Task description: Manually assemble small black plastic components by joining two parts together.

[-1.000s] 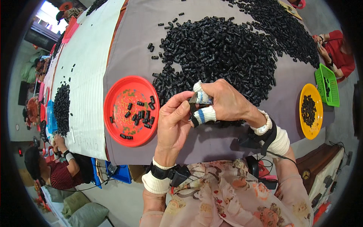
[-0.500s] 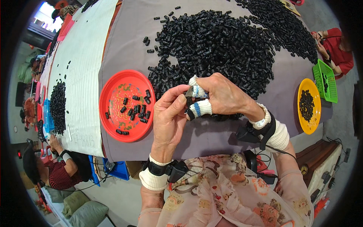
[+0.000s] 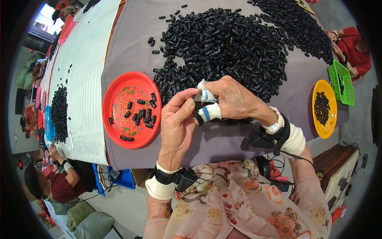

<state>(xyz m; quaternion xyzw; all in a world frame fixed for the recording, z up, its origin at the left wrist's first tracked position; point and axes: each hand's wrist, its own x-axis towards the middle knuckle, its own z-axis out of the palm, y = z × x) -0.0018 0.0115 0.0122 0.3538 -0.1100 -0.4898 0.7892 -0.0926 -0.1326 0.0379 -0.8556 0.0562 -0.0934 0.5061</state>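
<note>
1. Hands, two, meeting over the near edge of the surface [image 3: 238, 139], which is grey cloth-covered, in front of the main pile.
2. Left hand [image 3: 175, 115]: thumb and forefinger pinched on a small black piece [image 3: 197, 106], mostly hidden by the fingers.
3. Right hand [image 3: 234, 97]: curled, white striped covers on two digits, apparently gripping a dark flat item [image 3: 197, 96] against the piece; its exact kind cannot be told.
4. Step in hand, as judged: working a single piece between the fingertips. The next move seems to call for a steady left pinch and small, controlled pressure from the right.
5. Red plate [image 3: 149, 133], left of the hands: black cylindrical pieces [image 3: 147, 113], loosely grouped toward its right side, a few lying apart at the left and near rim.
6. Yellow plate [image 3: 332, 107], right: heap of small black bits [image 3: 321, 107], too fine to identify.
7. Green basket [image 3: 348, 89], just beyond the yellow plate: slotted walls, some dark contents.
8. Blue basket [image 3: 49, 123], far left: contents cannot be told; black heap [image 3: 59, 115] just beside it.
9. Main pile [image 3: 223, 51], uncontained: many black pieces, heaped on the far side of the hands.
</note>
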